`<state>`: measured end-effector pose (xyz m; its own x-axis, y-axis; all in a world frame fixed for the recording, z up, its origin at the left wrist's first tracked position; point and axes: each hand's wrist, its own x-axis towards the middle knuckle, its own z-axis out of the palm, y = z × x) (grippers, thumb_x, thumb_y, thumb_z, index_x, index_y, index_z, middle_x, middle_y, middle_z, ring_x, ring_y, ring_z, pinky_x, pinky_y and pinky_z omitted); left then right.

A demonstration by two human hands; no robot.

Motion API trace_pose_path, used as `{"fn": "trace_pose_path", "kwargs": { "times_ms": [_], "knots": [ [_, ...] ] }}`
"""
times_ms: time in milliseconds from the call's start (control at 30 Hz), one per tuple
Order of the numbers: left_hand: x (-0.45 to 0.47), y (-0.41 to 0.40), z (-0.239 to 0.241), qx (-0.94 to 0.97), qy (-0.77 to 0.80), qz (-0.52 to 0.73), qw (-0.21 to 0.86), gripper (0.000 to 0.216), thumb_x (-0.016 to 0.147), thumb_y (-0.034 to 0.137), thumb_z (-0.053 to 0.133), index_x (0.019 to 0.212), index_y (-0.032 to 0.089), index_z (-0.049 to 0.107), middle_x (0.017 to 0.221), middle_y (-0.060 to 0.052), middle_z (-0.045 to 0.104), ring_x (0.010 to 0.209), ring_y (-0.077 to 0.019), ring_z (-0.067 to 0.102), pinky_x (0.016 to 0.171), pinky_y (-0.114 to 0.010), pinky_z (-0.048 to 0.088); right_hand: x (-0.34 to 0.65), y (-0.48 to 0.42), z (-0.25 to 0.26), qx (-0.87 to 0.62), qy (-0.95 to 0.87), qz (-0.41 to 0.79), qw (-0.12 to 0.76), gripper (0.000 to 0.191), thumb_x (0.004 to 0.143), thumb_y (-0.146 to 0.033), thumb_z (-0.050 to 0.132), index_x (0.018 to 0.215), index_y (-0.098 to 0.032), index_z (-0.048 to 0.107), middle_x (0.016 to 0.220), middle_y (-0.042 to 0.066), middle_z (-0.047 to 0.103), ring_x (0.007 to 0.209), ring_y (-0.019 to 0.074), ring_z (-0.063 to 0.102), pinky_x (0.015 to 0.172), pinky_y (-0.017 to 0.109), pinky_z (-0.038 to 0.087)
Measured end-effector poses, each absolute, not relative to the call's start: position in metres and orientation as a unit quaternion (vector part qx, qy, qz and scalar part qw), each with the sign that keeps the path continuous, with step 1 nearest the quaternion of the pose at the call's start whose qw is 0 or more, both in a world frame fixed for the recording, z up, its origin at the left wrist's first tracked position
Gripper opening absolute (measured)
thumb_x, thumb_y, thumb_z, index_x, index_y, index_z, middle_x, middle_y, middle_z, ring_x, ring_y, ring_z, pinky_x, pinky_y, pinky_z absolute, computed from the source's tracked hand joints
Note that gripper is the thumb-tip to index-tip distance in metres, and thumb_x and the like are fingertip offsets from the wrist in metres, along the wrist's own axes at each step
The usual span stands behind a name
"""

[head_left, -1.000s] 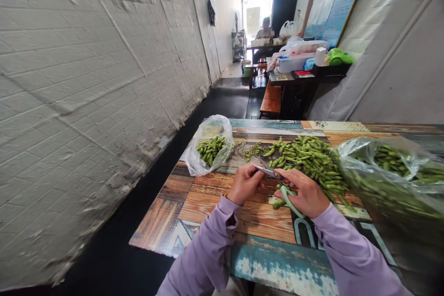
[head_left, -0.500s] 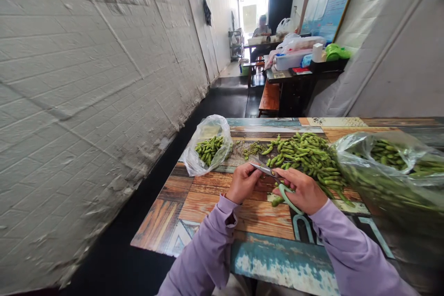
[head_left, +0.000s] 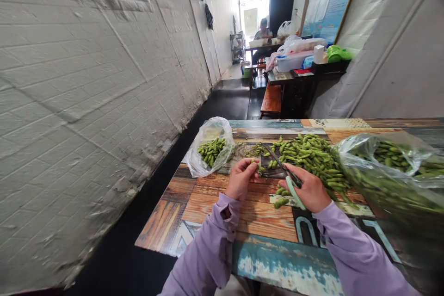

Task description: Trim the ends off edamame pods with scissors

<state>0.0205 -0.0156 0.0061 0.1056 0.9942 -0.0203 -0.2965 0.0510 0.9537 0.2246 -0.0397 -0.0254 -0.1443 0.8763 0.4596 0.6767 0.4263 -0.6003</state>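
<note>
My left hand (head_left: 240, 176) pinches a green edamame pod (head_left: 255, 162) between thumb and fingers, above the wood-patterned table (head_left: 239, 219). My right hand (head_left: 308, 188) is closed around the pale green handle of a pair of scissors (head_left: 293, 189), whose dark blades point up and left, apart from the pod. Beyond the hands lies a loose heap of edamame pods (head_left: 308, 150), with a small pile of trimmed bits (head_left: 255, 150) to its left. A few single pods (head_left: 280, 202) rest under the right hand. Part of the scissors is hidden by my fingers.
An open clear plastic bag (head_left: 227, 125) holding pods stands at the table's left. A larger bag (head_left: 360, 171) full of pods fills the right side. Farther back are a bench (head_left: 271, 99), a cluttered table (head_left: 277, 76) and a seated person (head_left: 263, 31).
The scissors have moved away from my left hand, and their blades now point farther up. My left fingers now show the pod more clearly. The view has shifted slightly.
</note>
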Motion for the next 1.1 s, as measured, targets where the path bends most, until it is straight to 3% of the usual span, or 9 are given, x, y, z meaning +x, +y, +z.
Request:
{"fn": "trace_pose_path", "kwargs": {
  "times_ms": [233,900,1100],
  "knots": [
    [0.0187,-0.0138,0.0066,0.320,0.329,0.564,0.686,0.032,0.061,0.026,0.079,0.082,0.012,0.060,0.065,0.000,0.062,0.057,-0.0078,0.058,0.056,-0.019,0.045,0.2202,-0.0434,-0.0226,-0.510,-0.767,0.159,0.356,0.050,0.077,-0.041,0.061,0.123,-0.023,0.053,0.089,0.004,0.062,0.073,0.0162,0.061,0.070,0.030,0.053],
    [0.0261,-0.0166,0.0006,0.326,0.320,0.547,0.702,0.030,0.063,0.026,0.078,0.082,0.011,0.061,0.063,-0.002,0.065,0.054,-0.0082,0.059,0.055,-0.018,0.048,0.2205,-0.0434,-0.0265,-0.487,-0.788,0.120,0.357,0.047,0.079,-0.041,0.060,0.122,-0.021,0.056,0.102,0.008,0.066,0.088,0.0210,0.064,0.078,0.032,0.054],
    [0.0258,-0.0173,0.0032,0.322,0.325,0.544,0.704,0.031,0.062,0.027,0.078,0.082,0.011,0.060,0.065,-0.001,0.063,0.055,-0.0085,0.059,0.054,-0.019,0.048,0.2227,-0.0418,-0.0294,-0.479,-0.792,0.122,0.358,0.048,0.080,-0.041,0.060,0.122,-0.020,0.056,0.097,0.007,0.067,0.079,0.0185,0.066,0.074,0.030,0.055]
  ]
}}
